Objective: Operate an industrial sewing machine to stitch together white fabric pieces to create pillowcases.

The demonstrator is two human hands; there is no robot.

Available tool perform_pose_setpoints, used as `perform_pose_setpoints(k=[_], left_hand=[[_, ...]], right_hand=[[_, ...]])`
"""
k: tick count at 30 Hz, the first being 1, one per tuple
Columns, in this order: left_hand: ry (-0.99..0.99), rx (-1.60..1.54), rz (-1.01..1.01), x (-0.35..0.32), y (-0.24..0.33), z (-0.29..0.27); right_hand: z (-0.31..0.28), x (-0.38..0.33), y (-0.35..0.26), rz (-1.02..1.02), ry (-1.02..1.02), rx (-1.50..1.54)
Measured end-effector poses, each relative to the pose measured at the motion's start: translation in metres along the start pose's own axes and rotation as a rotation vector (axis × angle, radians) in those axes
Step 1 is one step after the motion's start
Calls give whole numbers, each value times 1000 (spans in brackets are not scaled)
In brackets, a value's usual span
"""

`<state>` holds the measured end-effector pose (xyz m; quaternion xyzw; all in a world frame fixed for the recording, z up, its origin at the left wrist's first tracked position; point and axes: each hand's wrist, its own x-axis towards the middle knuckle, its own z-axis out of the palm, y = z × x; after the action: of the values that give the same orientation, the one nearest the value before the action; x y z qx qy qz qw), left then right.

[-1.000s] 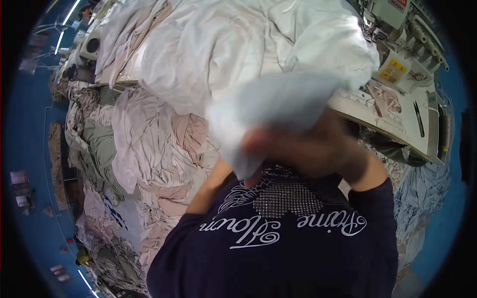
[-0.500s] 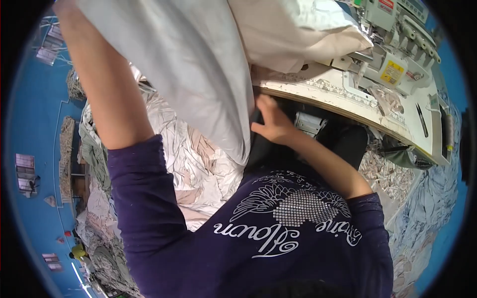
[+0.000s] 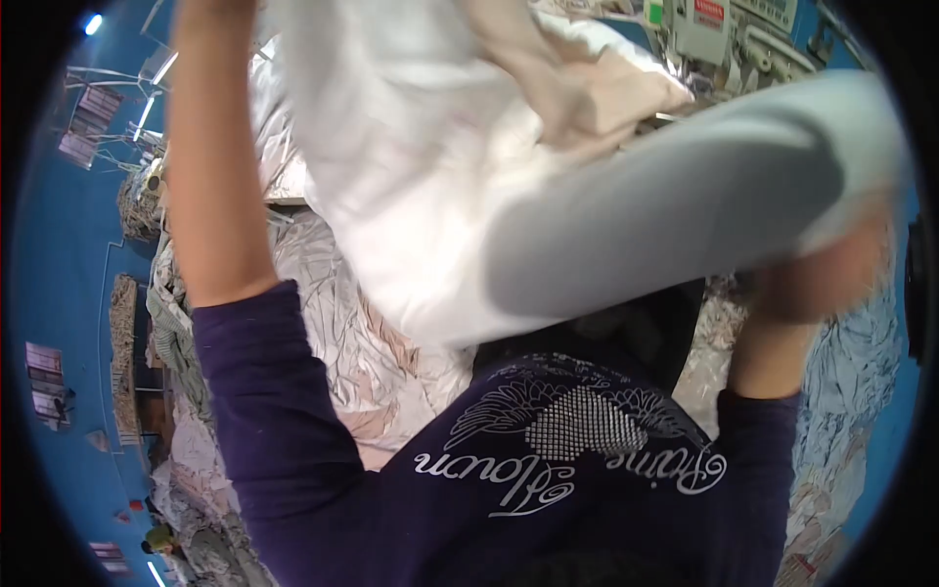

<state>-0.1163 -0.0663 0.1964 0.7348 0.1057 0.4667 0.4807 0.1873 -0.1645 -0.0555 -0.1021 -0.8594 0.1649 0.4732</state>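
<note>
– where's the large white fabric piece (image 3: 421,225) hanging?
– before the navy printed shirt (image 3: 401,528); the right hand (image 3: 831,269) is clamping its end. left hand's out of frame: can't tell.
– progress?
– lifting looks done; it isn't lying flat yet.

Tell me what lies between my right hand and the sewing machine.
In the head view, the raised pale cloth stretches across between the right hand and the sewing machine; blur hides the fingers' exact hold.

Head cam, fisheye, facing dn, nr torso (image 3: 606,499)
</note>
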Motion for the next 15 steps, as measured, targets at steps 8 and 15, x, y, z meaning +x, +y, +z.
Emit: perform_pose_setpoints(k=[8,15], left_hand=[[119,1555,-878,-221,-178,-11],[665,1356,-786,-253,-185,-13]], right_hand=[[-127,-287,-54,664,643,112],[-92,-306,-76,1395,1251,184]])
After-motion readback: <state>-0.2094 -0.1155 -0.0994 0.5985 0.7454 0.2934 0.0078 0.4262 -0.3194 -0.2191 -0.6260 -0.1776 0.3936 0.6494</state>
